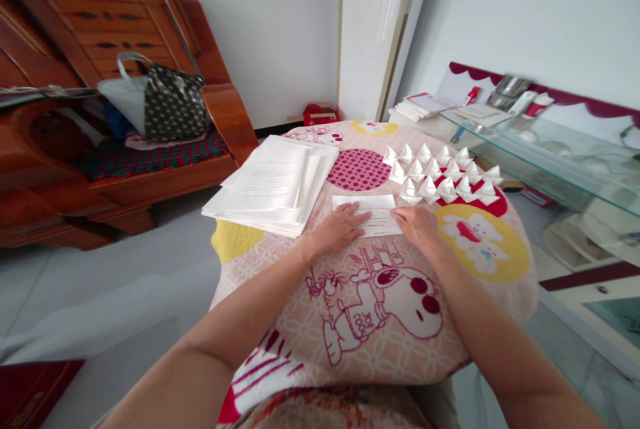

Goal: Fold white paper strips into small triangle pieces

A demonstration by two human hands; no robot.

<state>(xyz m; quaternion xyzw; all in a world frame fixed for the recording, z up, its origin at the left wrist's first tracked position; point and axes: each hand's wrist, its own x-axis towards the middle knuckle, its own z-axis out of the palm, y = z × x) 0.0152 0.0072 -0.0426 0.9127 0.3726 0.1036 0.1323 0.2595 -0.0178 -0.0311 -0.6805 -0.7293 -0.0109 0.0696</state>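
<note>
A small printed sheet of paper (377,216) lies flat on the cloth-covered table in front of me. My left hand (343,224) rests on its left part, fingers spread and stretched out. At the sheet's right edge, my right hand (416,224) has its fingers closed on the paper. To the left sits a stack of larger white sheets (265,179), some with print. Several folded paper boats (429,189) stand in rows on the far right of the table.
The round table has a patterned tablecloth (320,309) with cartoon figures. A wooden bench (165,176) with a dotted bag (175,104) is on the left. A glass shelf (555,162) with cups and papers stands to the right. Behind is a tall white air conditioner (370,42).
</note>
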